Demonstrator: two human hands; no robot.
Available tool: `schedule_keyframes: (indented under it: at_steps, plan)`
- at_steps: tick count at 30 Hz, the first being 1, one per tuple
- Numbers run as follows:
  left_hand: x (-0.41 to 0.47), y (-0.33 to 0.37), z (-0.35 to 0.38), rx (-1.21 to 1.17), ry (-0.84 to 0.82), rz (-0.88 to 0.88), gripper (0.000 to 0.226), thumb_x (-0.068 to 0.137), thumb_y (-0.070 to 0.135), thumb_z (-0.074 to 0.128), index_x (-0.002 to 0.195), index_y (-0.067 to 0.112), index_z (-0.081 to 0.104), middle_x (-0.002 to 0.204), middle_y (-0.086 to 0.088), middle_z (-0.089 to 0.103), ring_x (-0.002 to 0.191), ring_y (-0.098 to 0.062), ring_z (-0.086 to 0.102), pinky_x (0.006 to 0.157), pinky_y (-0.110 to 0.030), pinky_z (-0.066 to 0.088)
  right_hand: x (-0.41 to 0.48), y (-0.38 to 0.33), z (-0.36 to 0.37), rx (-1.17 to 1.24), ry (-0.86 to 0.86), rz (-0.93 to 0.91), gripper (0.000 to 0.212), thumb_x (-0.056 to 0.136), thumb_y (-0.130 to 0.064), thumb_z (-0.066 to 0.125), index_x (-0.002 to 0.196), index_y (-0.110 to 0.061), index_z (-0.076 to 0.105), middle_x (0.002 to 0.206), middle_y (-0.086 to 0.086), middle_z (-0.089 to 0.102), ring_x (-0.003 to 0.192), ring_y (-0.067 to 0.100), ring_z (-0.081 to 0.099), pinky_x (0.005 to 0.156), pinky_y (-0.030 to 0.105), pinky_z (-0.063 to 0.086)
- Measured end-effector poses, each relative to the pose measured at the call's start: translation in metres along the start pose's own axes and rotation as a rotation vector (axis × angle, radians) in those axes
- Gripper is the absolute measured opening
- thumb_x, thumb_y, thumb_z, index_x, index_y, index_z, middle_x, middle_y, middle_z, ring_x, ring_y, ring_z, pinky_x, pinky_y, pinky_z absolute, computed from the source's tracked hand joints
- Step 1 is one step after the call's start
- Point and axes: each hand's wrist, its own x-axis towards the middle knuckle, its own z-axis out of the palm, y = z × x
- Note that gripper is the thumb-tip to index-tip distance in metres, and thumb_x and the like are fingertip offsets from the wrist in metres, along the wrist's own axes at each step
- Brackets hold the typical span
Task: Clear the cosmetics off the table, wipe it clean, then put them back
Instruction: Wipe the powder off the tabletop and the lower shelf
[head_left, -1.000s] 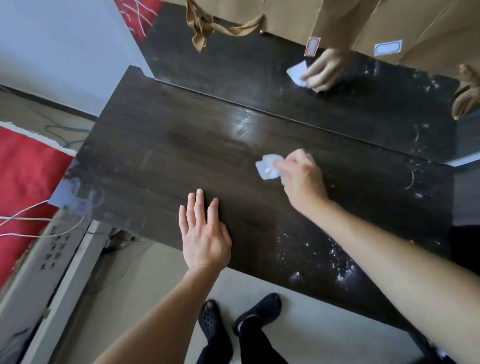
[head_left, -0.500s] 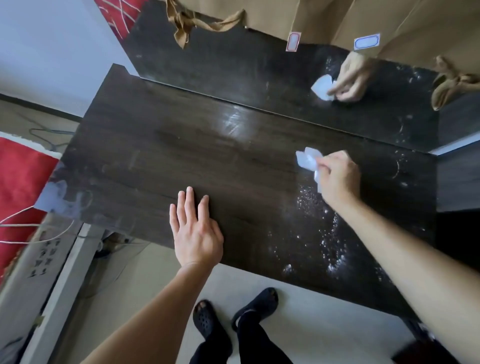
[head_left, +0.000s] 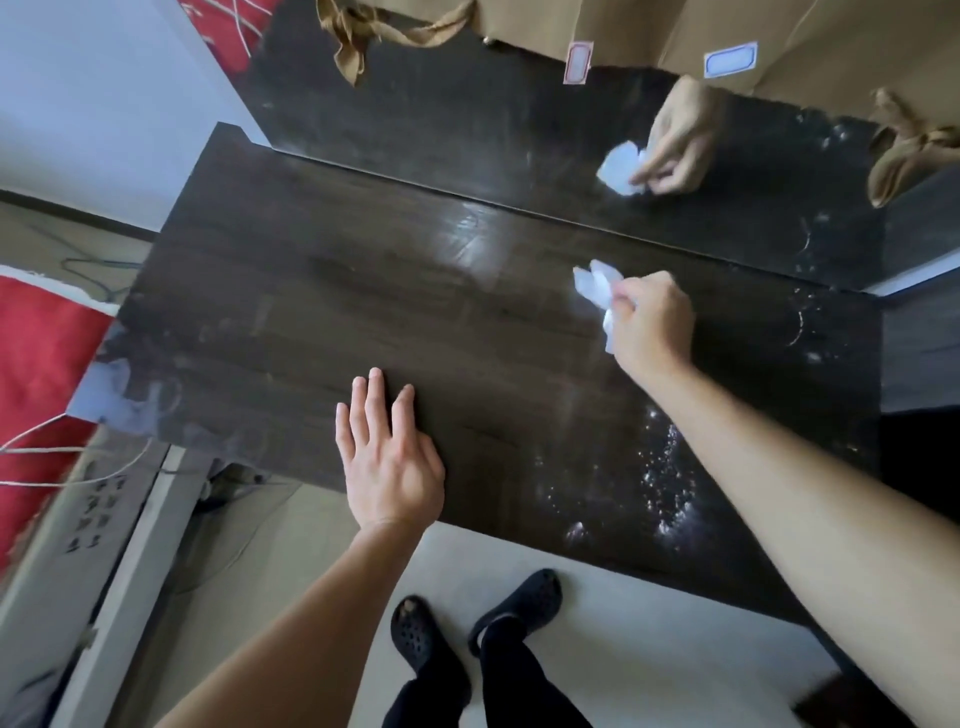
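Dark wood-grain tabletop (head_left: 322, 312), head view, with a mirror (head_left: 467, 130) along its far edge. Item one: right hand (head_left: 652, 325), fingers curled, pinching a crumpled white tissue (head_left: 595, 286) against the tabletop near the mirror; a second ago I saw it nearer the middle. Item two: left hand (head_left: 392, 467), fingers straight, palm flat at the near edge, unmoved. Item three: white specks (head_left: 670, 483) beside the right forearm.

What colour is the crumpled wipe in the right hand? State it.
White: the crumpled tissue wipe, pinched by the right hand, shows best in the head view.
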Motion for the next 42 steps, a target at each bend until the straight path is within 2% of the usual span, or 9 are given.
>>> schedule_keyframes:
  at_steps: [3,7,11,14,18,24,30,37,42]
  plan:
    - [0.000,-0.001,0.000,0.003,-0.011,-0.019,0.045,0.082,0.014,0.038,0.124,0.006,0.054,0.147,-0.020,0.037,0.139,-0.036,0.027,0.115,-0.050,0.018,-0.095,-0.003,0.014,0.127,-0.181,-0.207,0.011,0.086,-0.017,0.059,0.074,-0.016,0.059,0.071,0.007,0.052,0.061,0.018,0.048,0.058,0.029,0.037]
    - [0.001,0.001,-0.002,-0.008,-0.016,-0.013,0.048,0.082,0.017,0.035,0.123,0.005,0.055,0.147,-0.021,0.037,0.139,-0.036,0.027,0.114,-0.050,0.018,-0.157,0.012,-0.006,0.089,-0.507,-0.492,0.020,0.091,-0.020,0.054,0.075,-0.011,0.064,0.079,-0.004,0.048,0.074,0.009,0.047,0.067,0.026,0.040]
    - [0.000,-0.001,-0.001,-0.003,-0.013,-0.020,0.047,0.082,0.016,0.036,0.124,0.006,0.055,0.147,-0.020,0.036,0.139,-0.036,0.026,0.115,-0.049,0.016,-0.038,0.006,-0.008,-0.042,-0.215,-0.374,0.015,0.084,-0.022,0.061,0.082,-0.017,0.075,0.073,0.005,0.060,0.060,0.012,0.057,0.058,0.023,0.044]
    - [0.000,-0.001,-0.001,-0.010,-0.006,-0.009,0.048,0.082,0.016,0.036,0.125,0.006,0.054,0.147,-0.021,0.037,0.139,-0.036,0.027,0.116,-0.047,0.015,0.028,-0.002,0.004,-0.084,0.008,-0.086,0.020,0.088,-0.020,0.054,0.092,-0.016,0.072,0.092,0.011,0.063,0.083,0.028,0.063,0.076,0.030,0.049]
    - [-0.001,-0.002,-0.001,-0.021,-0.005,-0.008,0.047,0.083,0.017,0.035,0.125,0.006,0.055,0.147,-0.021,0.037,0.139,-0.037,0.027,0.116,-0.048,0.016,-0.071,-0.011,0.019,-0.044,-0.151,-0.356,0.023,0.086,-0.001,0.053,0.095,-0.010,0.071,0.093,0.012,0.056,0.085,0.025,0.052,0.073,0.033,0.044]
    - [-0.001,-0.004,-0.002,-0.032,-0.002,0.015,0.045,0.083,0.016,0.037,0.124,0.005,0.055,0.146,-0.022,0.038,0.138,-0.038,0.028,0.115,-0.050,0.018,-0.214,0.036,-0.020,0.056,-0.439,-0.496,0.019,0.090,-0.014,0.054,0.098,-0.017,0.071,0.084,-0.006,0.048,0.078,0.008,0.046,0.068,0.013,0.035]
    - [-0.002,-0.004,-0.001,-0.046,-0.025,0.000,0.049,0.084,0.020,0.030,0.125,0.007,0.054,0.147,-0.020,0.037,0.139,-0.036,0.028,0.116,-0.050,0.016,-0.128,0.028,-0.008,0.045,-0.112,-0.193,0.026,0.081,0.006,0.054,0.091,-0.007,0.073,0.089,0.009,0.057,0.078,0.025,0.058,0.068,0.024,0.041]
    - [-0.003,-0.008,0.001,-0.062,-0.047,0.013,0.051,0.085,0.021,0.027,0.126,0.007,0.052,0.148,-0.020,0.036,0.140,-0.036,0.026,0.116,-0.049,0.014,-0.257,0.048,-0.017,0.057,-0.236,-0.313,0.020,0.086,-0.002,0.056,0.093,-0.014,0.070,0.085,-0.005,0.052,0.082,0.008,0.047,0.074,0.016,0.037]
    - [-0.003,-0.010,0.003,-0.071,-0.039,0.025,0.051,0.084,0.021,0.026,0.124,0.007,0.054,0.147,-0.020,0.038,0.140,-0.036,0.028,0.116,-0.050,0.016,-0.168,0.007,-0.015,0.171,-0.093,-0.219,0.025,0.088,-0.007,0.052,0.086,-0.023,0.072,0.082,0.000,0.058,0.074,0.017,0.057,0.061,0.019,0.041]
